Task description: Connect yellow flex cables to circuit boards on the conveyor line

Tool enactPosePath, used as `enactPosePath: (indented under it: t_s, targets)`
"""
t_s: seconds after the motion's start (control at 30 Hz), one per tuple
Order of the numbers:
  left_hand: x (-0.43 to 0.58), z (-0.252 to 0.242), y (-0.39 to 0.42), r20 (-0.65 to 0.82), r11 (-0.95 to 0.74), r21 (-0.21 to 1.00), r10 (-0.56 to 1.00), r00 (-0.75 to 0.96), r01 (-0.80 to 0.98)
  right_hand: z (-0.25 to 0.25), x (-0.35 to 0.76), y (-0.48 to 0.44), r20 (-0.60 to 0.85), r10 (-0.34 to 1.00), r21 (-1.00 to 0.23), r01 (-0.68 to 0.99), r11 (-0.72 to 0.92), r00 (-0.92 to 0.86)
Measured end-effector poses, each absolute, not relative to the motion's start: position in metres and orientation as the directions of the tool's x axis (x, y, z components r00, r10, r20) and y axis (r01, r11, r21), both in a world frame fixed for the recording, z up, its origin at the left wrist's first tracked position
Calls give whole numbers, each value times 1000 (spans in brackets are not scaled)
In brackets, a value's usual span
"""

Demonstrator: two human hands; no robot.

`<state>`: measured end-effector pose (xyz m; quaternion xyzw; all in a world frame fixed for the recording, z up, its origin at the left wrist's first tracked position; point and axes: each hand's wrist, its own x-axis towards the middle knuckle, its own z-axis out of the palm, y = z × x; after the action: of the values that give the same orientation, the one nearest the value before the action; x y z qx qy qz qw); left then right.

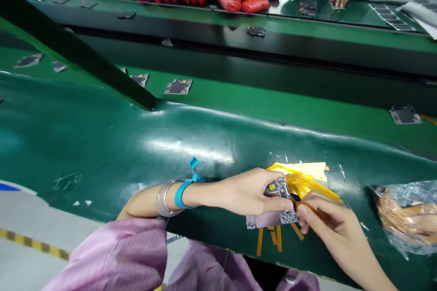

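The left hand holds a small board. The right hand pinches a yellow strip beside it.

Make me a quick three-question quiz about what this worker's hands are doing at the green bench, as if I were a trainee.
1. True or false: the left hand holds the circuit board.
2. What does the right hand pinch? A) a red packet B) an orange ribbon strip C) a screwdriver
3. What lies at the right edge of the green mat?

Key
1. True; thumb and fingers grip it.
2. B; a pile of yellow strips lies just behind.
3. A clear plastic bag of orange strips.
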<state>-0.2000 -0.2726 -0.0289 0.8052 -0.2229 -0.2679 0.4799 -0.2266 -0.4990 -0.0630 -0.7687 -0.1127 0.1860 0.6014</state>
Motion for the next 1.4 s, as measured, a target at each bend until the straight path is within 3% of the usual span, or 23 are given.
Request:
enactPosePath:
  t_s: [0.33,0.6,0.73,1.0,1.23,1.4]
  targets:
    - [-200,-31,-272,-220,-480,864,-629,746,-150,-73,-219,-506,-188,505,-955,-37,-293,842]
    - [-203,-32,-273,-251,-490,865,-606,755,-106,-69,-215,-507,-132,547,-925,96,-368,827]
    - [-204,-31,-274,-273,-493,866,-605,748,-82,-64,-213,-505,-170,591,-927,76,-368,789]
    - [-204,-33,-275,-231,-314,948,-595,770,42,-67,-211,-502,-159,568,-915,96,-393,808]
    - [-203,-48,-279,-300,-403,910,-479,825,97,-68,-210,-504,-109,550,-904,147,-401,828]
    - [-200,-41,-275,-112,-385,918,-476,873,-93,-71,-192,-495,-148,510,-962,-3,-274,847]
